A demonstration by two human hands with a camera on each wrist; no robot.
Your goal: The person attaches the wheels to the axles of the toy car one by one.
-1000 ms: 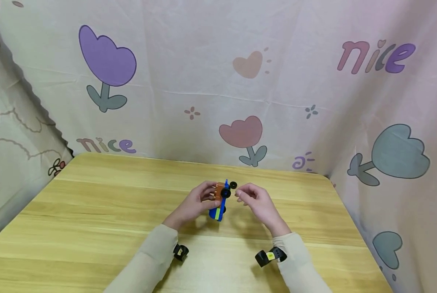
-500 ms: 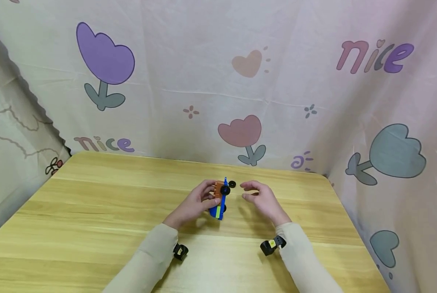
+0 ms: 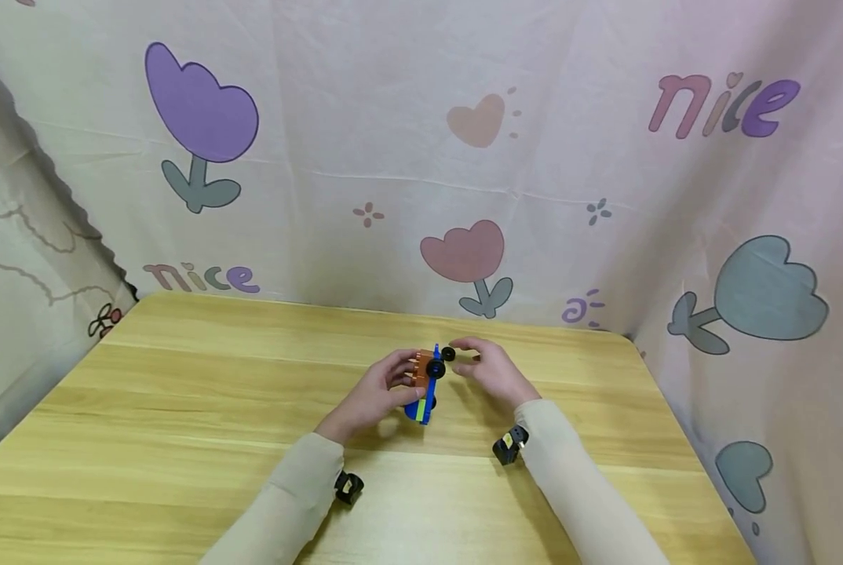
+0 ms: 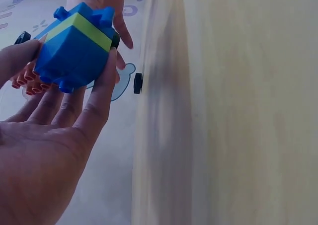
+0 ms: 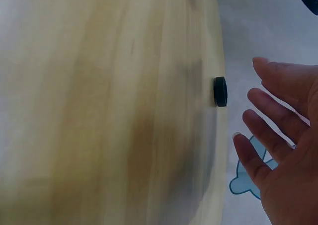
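My left hand [image 3: 374,392] grips a toy car of blue, lime and orange building blocks with black wheels, thumb on one side and fingers on the other. The left wrist view has the car's blue end [image 4: 74,56] with its lime stripe facing the camera. Beyond the car, a loose black wheel [image 3: 449,354] lies on the table. My right hand [image 3: 495,369] is close to that wheel, its fingers spread and holding nothing. In the right wrist view the fingers [image 5: 271,111] stay apart from the wheel [image 5: 220,92].
The wooden table [image 3: 217,377] reaches back to a printed curtain [image 3: 365,118] with flowers and lettering. On each wrist sits a black camera, the left one [image 3: 348,487] and the right one [image 3: 509,446].
My right hand first drew back to the right, then came left and forward towards the loose wheel, its fingers opening out. My left hand and the car have hardly moved.
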